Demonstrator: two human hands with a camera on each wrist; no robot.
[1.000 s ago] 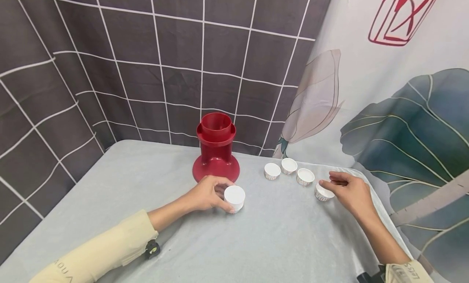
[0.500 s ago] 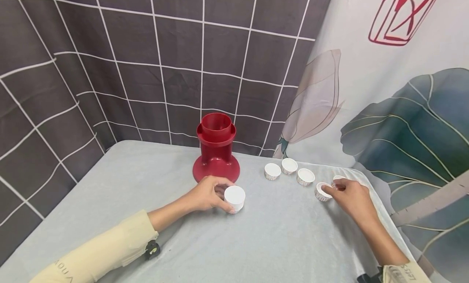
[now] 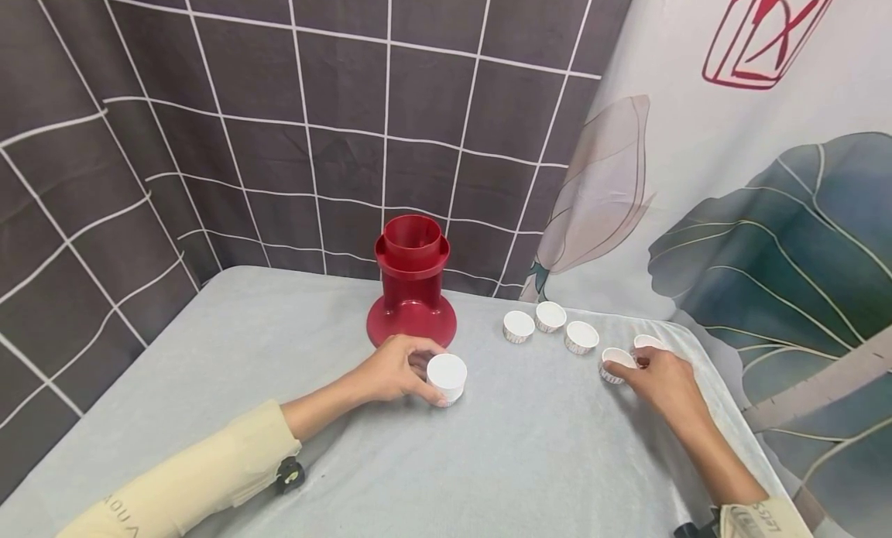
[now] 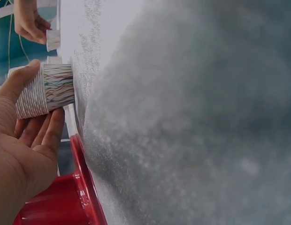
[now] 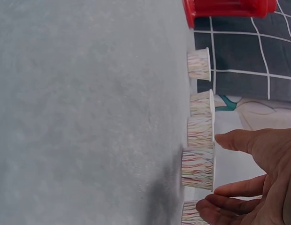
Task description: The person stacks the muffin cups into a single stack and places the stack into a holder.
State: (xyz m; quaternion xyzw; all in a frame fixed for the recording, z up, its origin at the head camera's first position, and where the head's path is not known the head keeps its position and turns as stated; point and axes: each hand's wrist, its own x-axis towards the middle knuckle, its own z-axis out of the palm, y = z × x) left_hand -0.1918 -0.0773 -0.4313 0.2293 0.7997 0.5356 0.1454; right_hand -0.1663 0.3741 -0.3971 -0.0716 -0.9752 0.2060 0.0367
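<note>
My left hand (image 3: 400,371) grips a stack of white paper baking cups (image 3: 447,375), thumb on one side and fingers on the other. In the left wrist view the nested rims of the stack (image 4: 32,96) show, with colored wavy lines on the outermost wall. My right hand (image 3: 665,379) is over a single baking cup (image 3: 612,377) at the right, its thumb and fingers spread across the rim. In the right wrist view the thumb and index fingertips stand at either side of that cup (image 5: 198,168). Another baking cup (image 3: 648,341) stands just behind the fingers, partly hidden.
A red cylindrical stand (image 3: 412,290) with a wide round base is behind my left hand. Three more baking cups, the nearest one (image 3: 581,337) among them, stand along the back edge of the grey cloth-covered table (image 3: 516,453). Dark checked and printed curtains hang behind.
My right hand has come down and slightly left over the nearer cup, uncovering the cup behind its fingers. The left hand and its stack have stayed in place.
</note>
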